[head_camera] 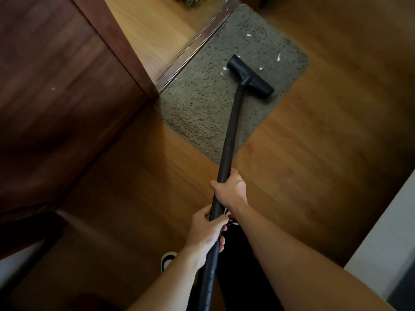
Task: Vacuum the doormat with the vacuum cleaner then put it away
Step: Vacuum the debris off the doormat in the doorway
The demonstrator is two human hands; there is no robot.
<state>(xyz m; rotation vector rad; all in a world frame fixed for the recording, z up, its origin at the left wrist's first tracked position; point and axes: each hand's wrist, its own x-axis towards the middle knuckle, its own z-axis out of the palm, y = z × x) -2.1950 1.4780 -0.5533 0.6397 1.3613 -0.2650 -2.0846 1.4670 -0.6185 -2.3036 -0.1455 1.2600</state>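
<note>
A grey shaggy doormat [202,102] lies on the wooden floor against a door threshold. Several white scraps [278,57] are scattered on its far half. The vacuum cleaner's black floor head [251,77] rests flat on the mat, among the scraps. Its long black tube [232,126] runs back toward me. My right hand [231,189] is wrapped around the tube higher up. My left hand [207,239] grips the tube lower down, where it meets the ribbed hose.
A dark wooden door [56,97] stands at the left, beside the threshold strip [193,50]. A white wall or cabinet [386,239] edges the right. My shoe [167,261] and dark trouser leg show below the hands. Wooden floor [325,142] surrounds the mat.
</note>
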